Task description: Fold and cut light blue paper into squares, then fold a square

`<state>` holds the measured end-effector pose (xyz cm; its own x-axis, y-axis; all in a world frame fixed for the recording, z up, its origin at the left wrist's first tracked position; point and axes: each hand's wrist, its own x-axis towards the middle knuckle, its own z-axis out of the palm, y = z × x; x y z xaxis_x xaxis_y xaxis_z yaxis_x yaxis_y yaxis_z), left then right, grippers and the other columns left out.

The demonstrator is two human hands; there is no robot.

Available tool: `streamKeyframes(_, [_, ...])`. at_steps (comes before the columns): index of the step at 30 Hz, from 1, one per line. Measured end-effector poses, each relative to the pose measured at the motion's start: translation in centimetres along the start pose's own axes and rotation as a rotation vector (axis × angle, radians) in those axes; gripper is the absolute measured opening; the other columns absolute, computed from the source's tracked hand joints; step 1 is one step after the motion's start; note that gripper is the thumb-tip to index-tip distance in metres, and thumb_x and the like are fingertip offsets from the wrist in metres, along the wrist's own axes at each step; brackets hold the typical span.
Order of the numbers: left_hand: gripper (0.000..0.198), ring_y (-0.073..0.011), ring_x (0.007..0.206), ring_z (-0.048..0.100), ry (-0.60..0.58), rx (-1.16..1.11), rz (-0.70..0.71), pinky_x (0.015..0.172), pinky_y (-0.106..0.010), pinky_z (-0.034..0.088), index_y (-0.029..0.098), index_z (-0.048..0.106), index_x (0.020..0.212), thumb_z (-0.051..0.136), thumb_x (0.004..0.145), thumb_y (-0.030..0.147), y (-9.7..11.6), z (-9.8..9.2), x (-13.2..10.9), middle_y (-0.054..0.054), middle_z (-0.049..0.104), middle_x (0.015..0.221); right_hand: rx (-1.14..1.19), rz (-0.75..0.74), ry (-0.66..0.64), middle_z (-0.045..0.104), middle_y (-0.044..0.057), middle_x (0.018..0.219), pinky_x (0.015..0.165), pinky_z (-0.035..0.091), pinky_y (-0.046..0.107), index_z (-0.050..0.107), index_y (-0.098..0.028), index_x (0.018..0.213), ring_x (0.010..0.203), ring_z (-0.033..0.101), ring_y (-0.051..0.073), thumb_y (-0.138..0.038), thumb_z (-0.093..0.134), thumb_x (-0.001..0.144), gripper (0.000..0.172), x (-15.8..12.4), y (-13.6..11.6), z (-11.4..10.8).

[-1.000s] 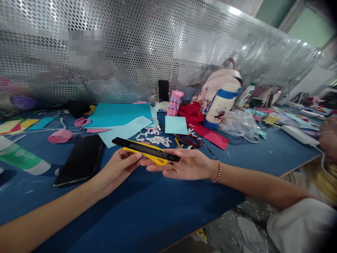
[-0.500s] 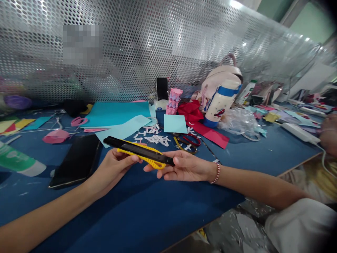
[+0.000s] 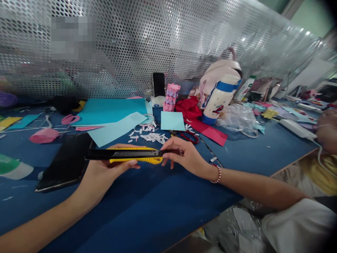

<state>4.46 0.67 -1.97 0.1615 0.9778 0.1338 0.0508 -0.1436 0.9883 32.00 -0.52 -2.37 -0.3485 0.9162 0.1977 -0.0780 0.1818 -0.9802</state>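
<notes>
A yellow and black box cutter (image 3: 134,154) is held level above the blue table, its long side facing me. My left hand (image 3: 106,174) is closed around the yellow body, thumb along the lower edge. At the other end, the thumb and fingers of my right hand (image 3: 185,156) pinch the black tail piece. A beaded bracelet circles my right wrist. Just behind the cutter lie white paper shreds (image 3: 154,137) and red-handled scissors (image 3: 193,137), partly covered by a light blue paper square (image 3: 172,121).
A black phone (image 3: 64,160) lies at left beside a green and white tube (image 3: 14,167). Blue paper sheets (image 3: 113,109), a pink folded-paper tower (image 3: 171,96), a white bottle (image 3: 219,100) and a backpack (image 3: 221,70) stand or lie behind. Another person's hand (image 3: 328,128) is at far right.
The box cutter has turned from slanted to nearly level. My right hand has gone from fingers spread under its end to pinching the black tail. The view has shifted slightly.
</notes>
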Motion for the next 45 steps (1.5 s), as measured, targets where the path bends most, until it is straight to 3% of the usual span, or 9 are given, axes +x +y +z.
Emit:
streamKeyframes(7, [0.023, -0.0194, 0.071, 0.083, -0.069, 0.103, 0.032, 0.072, -0.027, 0.073, 0.027, 0.089, 0.097, 0.097, 0.077, 0.035, 2.0, 0.3, -1.3, -0.003, 0.088, 0.098, -0.004, -0.004, 0.085, 0.084, 0.006, 0.095, 0.072, 0.07, 0.03, 0.085, -0.019, 0.093, 0.079, 0.079, 0.016, -0.044, 0.098, 0.086, 0.029, -0.8, 0.2, 0.4])
streamKeyframes(13, [0.026, -0.0231, 0.08, 0.085, -0.113, 0.19, 0.004, 0.079, -0.032, 0.075, 0.03, 0.09, 0.105, 0.095, 0.084, 0.044, 1.4, -0.3, -1.5, -0.003, 0.088, 0.099, 0.042, 0.076, 0.067, 0.084, 0.005, 0.093, 0.083, 0.071, 0.034, 0.085, -0.02, 0.091, 0.084, 0.081, 0.019, -0.045, 0.099, 0.085, 0.03, -0.8, 0.7, 0.6])
streamKeyframes(16, [0.029, -0.0236, 0.083, 0.086, -0.135, 0.196, -0.018, 0.079, -0.03, 0.075, 0.033, 0.089, 0.11, 0.095, 0.085, 0.047, 1.0, -0.6, -1.4, -0.003, 0.089, 0.107, 0.036, 0.11, 0.025, 0.082, 0.004, 0.091, 0.08, 0.07, 0.032, 0.081, -0.02, 0.093, 0.081, 0.08, 0.017, -0.044, 0.098, 0.086, 0.031, -0.6, 0.2, 0.4])
streamKeyframes(24, [0.028, -0.0234, 0.083, 0.087, -0.091, 0.18, -0.067, 0.074, -0.025, 0.074, 0.036, 0.09, 0.109, 0.096, 0.084, 0.048, -0.4, -1.9, -1.0, -0.002, 0.088, 0.113, -0.296, -0.111, -0.007, 0.084, 0.004, 0.102, 0.072, 0.064, 0.026, 0.087, -0.026, 0.108, 0.086, 0.078, 0.017, -0.032, 0.093, 0.095, 0.016, -0.5, -0.8, -1.1])
streamKeyframes(29, [0.029, -0.0281, 0.091, 0.087, -0.039, 0.115, -0.164, 0.071, -0.029, 0.076, 0.035, 0.09, 0.104, 0.1, 0.079, 0.047, -1.4, -2.0, -1.0, -0.002, 0.086, 0.114, -0.255, -0.14, 0.013, 0.086, 0.005, 0.095, 0.071, 0.065, 0.029, 0.091, -0.027, 0.107, 0.079, 0.077, 0.018, -0.038, 0.095, 0.093, 0.019, -0.4, -0.7, -1.3])
streamKeyframes(35, [0.036, -0.025, 0.084, 0.084, 0.089, 0.066, -0.298, 0.07, -0.028, 0.076, 0.034, 0.089, 0.1, 0.103, 0.071, 0.051, -0.9, -1.2, -1.6, 0.0, 0.085, 0.112, -0.13, -0.107, 0.035, 0.086, 0.004, 0.09, 0.067, 0.064, 0.026, 0.093, -0.026, 0.102, 0.073, 0.076, 0.016, -0.037, 0.099, 0.087, 0.019, -0.4, -0.4, -1.0])
streamKeyframes(38, [0.04, -0.0289, 0.08, 0.086, -0.003, 0.088, -0.262, 0.066, -0.032, 0.076, 0.032, 0.09, 0.102, 0.105, 0.068, 0.047, -1.4, -1.6, -1.5, -0.003, 0.088, 0.109, -0.086, -0.138, 0.002, 0.085, 0.003, 0.088, 0.065, 0.062, 0.022, 0.092, -0.023, 0.101, 0.071, 0.077, 0.014, -0.034, 0.102, 0.084, 0.022, -0.5, -0.1, -0.9])
streamKeyframes(41, [0.034, -0.0264, 0.072, 0.086, -0.147, 0.089, -0.221, 0.062, -0.027, 0.073, 0.031, 0.091, 0.102, 0.103, 0.072, 0.043, -1.6, -1.8, -1.1, -0.005, 0.089, 0.1, -0.079, -0.163, -0.032, 0.084, 0.003, 0.084, 0.064, 0.059, 0.018, 0.091, -0.019, 0.097, 0.07, 0.076, 0.012, -0.032, 0.103, 0.081, 0.024, -0.7, 0.0, -0.7])
streamKeyframes(45, [0.033, -0.0237, 0.066, 0.084, -0.177, 0.082, -0.246, 0.058, -0.023, 0.07, 0.031, 0.092, 0.095, 0.106, 0.067, 0.042, -0.7, -1.3, -1.0, -0.004, 0.089, 0.091, 0.031, -0.028, -0.032, 0.08, -0.001, 0.081, 0.063, 0.058, 0.016, 0.087, -0.018, 0.091, 0.066, 0.072, 0.009, -0.028, 0.109, 0.072, 0.031, -0.5, -0.2, -0.6])
